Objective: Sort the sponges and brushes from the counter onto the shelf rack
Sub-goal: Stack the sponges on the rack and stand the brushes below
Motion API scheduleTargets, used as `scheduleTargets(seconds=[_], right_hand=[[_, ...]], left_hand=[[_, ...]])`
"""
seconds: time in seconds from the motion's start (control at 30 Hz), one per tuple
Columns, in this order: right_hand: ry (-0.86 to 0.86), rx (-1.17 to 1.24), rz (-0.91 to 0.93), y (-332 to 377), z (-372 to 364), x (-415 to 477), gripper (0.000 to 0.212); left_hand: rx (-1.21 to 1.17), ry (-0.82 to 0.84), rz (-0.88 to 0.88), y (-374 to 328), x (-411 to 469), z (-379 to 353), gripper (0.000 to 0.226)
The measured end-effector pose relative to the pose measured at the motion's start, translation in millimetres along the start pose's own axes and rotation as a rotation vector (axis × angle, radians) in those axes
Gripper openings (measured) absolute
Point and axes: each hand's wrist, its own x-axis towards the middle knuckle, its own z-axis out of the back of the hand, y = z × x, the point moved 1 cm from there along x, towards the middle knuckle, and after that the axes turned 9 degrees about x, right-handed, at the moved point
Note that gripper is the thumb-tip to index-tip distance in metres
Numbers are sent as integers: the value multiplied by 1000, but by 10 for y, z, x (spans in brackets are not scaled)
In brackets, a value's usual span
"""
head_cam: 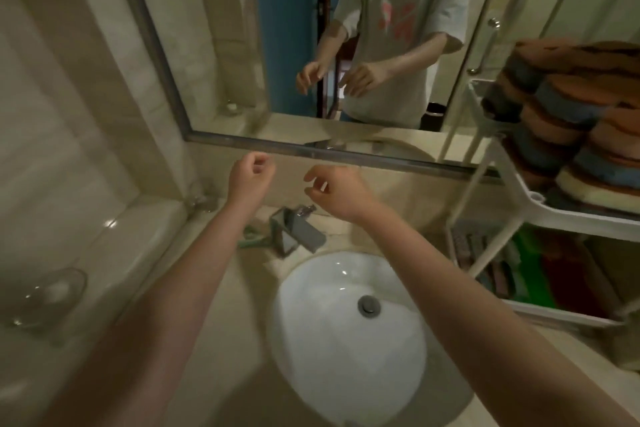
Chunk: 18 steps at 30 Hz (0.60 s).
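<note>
Both my hands hover above the faucet, just below the mirror's lower edge. My left hand [250, 174] has loosely curled fingers and holds nothing. My right hand [334, 188] is also empty, its fingers relaxed and slightly bent. A white shelf rack [526, 199] stands at the right on the counter. Its top tier carries a stack of brown, blue and cream sponges [568, 121]. The lower tier holds green, red and grey items [540, 263], blurred. A green-handled thing [254, 241], perhaps a brush, lies on the counter left of the faucet, partly hidden by my left forearm.
A white round sink [332, 329] sits below my arms, with a grey faucet [299, 230] behind it. The mirror [311, 45] covers the wall ahead and reflects a person. A glass soap dish [52, 295] is fixed at the left.
</note>
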Motion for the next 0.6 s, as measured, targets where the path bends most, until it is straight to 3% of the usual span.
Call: scheduleTargets(seconds=[0.2, 0.37, 0.6], right_hand=[[205, -4, -56, 194, -1001, 532, 32], [411, -176, -54, 182, -1837, 884, 35], [532, -315, -139, -76, -2556, 1180, 39]], left_hand=[[92, 70, 176, 969, 230, 405, 24], [157, 173, 342, 1758, 305, 545, 20], [139, 277, 486, 2405, 323, 592, 23]])
